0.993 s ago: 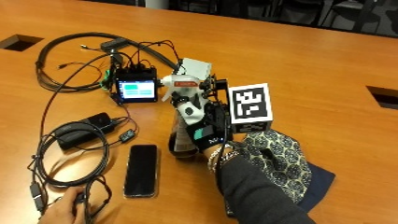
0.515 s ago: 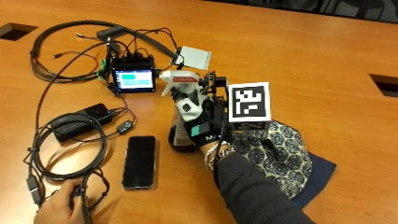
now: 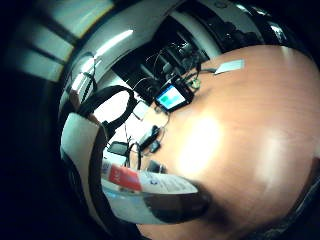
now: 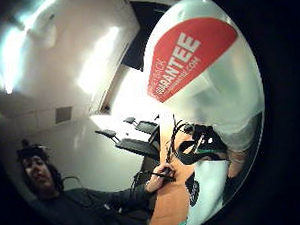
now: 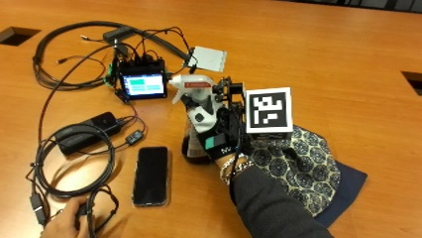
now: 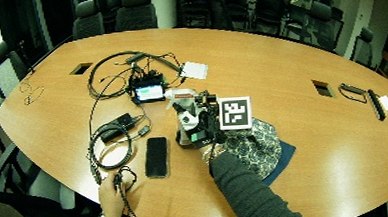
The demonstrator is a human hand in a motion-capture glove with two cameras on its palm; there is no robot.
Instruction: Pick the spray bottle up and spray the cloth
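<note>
A spray bottle (image 5: 196, 106) with a white head and a red label stands upright between a small screen device and a patterned cloth (image 5: 300, 163). My gloved right hand (image 5: 223, 133) grips its body from the cloth's side, fingers curled round it. The nozzle points toward the screen device, away from the cloth. I cannot tell whether the bottle's base touches the table. The cloth lies crumpled on a dark blue cloth (image 5: 349, 184), under my forearm. In both palm views the bottle (image 3: 145, 192) (image 4: 197, 55) fills much of the picture. The wide view shows the bottle (image 6: 184, 113), hand (image 6: 201, 130) and cloth (image 6: 252, 143).
On the wooden table (image 5: 330, 64), a lit screen device (image 5: 141, 84) with several cables sits beside the nozzle. A black phone (image 5: 151, 174) lies beside the bottle's base, and a white card (image 5: 209, 58) sits behind. The bare left hand (image 5: 69, 223) holds cable loops at the near edge.
The outside picture has shifted, so its camera moved. My hand keeps its grip on the bottle in the same spot beside the screen device.
</note>
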